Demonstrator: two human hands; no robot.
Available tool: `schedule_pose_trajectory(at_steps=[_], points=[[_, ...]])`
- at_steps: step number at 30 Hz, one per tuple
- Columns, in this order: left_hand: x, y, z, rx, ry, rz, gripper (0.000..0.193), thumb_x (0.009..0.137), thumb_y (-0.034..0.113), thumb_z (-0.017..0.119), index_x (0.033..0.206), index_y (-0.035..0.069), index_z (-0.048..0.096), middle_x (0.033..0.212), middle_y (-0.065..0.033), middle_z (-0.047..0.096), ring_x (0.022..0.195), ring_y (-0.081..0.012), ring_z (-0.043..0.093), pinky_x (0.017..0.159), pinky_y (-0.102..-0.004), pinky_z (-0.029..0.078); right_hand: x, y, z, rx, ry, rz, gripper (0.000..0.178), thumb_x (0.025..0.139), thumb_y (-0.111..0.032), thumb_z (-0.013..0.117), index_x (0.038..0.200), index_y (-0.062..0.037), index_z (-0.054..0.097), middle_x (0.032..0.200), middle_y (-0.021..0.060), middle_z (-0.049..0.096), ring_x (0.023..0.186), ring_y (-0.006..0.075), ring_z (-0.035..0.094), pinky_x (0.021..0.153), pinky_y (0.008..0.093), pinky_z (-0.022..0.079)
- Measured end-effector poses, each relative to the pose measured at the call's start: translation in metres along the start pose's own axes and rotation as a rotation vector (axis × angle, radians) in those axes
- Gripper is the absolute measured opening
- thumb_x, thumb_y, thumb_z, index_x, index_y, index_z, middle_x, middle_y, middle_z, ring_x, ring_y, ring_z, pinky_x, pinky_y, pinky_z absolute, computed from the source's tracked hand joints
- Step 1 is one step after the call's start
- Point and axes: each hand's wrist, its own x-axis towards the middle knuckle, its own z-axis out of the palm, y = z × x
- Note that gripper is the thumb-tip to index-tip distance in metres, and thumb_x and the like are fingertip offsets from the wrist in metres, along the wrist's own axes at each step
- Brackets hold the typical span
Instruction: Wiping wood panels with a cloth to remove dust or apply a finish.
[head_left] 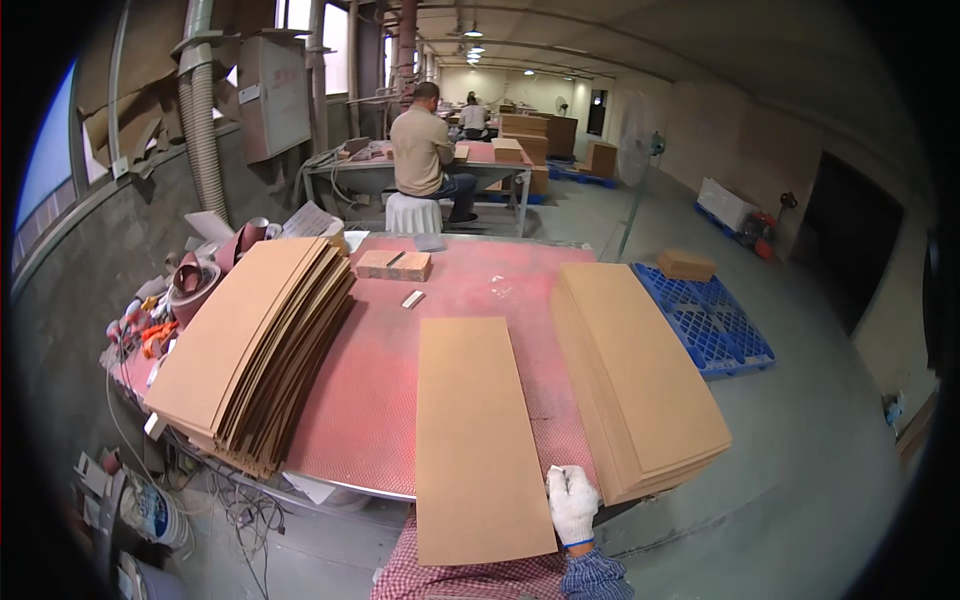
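One brown panel (480, 440) lies just left of the fingers (558, 482) of my right hand (573, 510) in the head view, the only view I have to work from. These fingers, in a white glove, are curled and drawn narrow beside the panel's right edge; whether they pinch that edge or something small, I cannot tell. My left fingers are out of sight, so I cannot tell how they stand. The panel runs from beyond the fingers back toward me, its near end overhanging the red worktop (365, 400) above a checked cloth (450, 581). A blue patterned sleeve (596, 576) sits just behind the fingers.

Right of the fingers and reaching farther out, I see a neat stack of brown panels (640, 370). Well to their left, a second, fanned stack (235, 340) leans unevenly, with reddish rolls (192, 277) and orange-handled tools (158, 338) past it. Ahead of the fingers, beyond the panel's far end, lie a small white block (413, 299) and a larger reddish block (394, 265). Farther out to the right, a blue pallet (705, 315) on the floor bears a small brown pile (686, 264). Far ahead, a co-worker (420, 145) sits on a white-covered stool (413, 214)
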Motion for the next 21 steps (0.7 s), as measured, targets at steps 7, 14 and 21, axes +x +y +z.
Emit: schedule_pose_trajectory(at_steps=[7, 14, 21], points=[[0.007, 0.012, -0.017, 0.036, -0.006, 0.0, 0.036, 0.099, 0.037, 0.058, 0.117, 0.008, 0.07, 0.111, -0.0123, 0.07, 0.105, -0.0211, 0.068, 0.093, -0.039, 0.053, -0.003, -0.003, 0.0, -0.07, -0.01, -0.03, 0.027, 0.095, -0.03, 0.066, 0.091, -0.003, 0.068, 0.069, 0.0145, 0.068, 0.063, 0.0282, 0.068, 0.06, 0.0413, 0.052], [0.005, 0.013, -0.024, 0.053, -0.009, 0.011, 0.037, 0.099, 0.037, 0.056, 0.118, 0.009, 0.069, 0.114, -0.0136, 0.069, 0.108, -0.0218, 0.067, 0.095, -0.0396, 0.053, 0.003, 0.005, 0.006, -0.103, 0.082, -0.032, 0.029, 0.095, -0.032, 0.066, 0.09, -0.0032, 0.069, 0.069, 0.0137, 0.068, 0.063, 0.0286, 0.068, 0.061, 0.0407, 0.053], [-0.003, 0.006, -0.022, 0.075, -0.011, 0.001, 0.037, 0.1, 0.038, 0.055, 0.12, 0.01, 0.069, 0.117, -0.015, 0.068, 0.111, -0.0225, 0.066, 0.096, -0.0402, 0.052, 0.0, 0.018, 0.011, -0.089, 0.125, -0.011, 0.028, 0.094, -0.032, 0.066, 0.09, -0.0043, 0.069, 0.069, 0.0139, 0.068, 0.064, 0.0295, 0.069, 0.061, 0.0414, 0.053]])
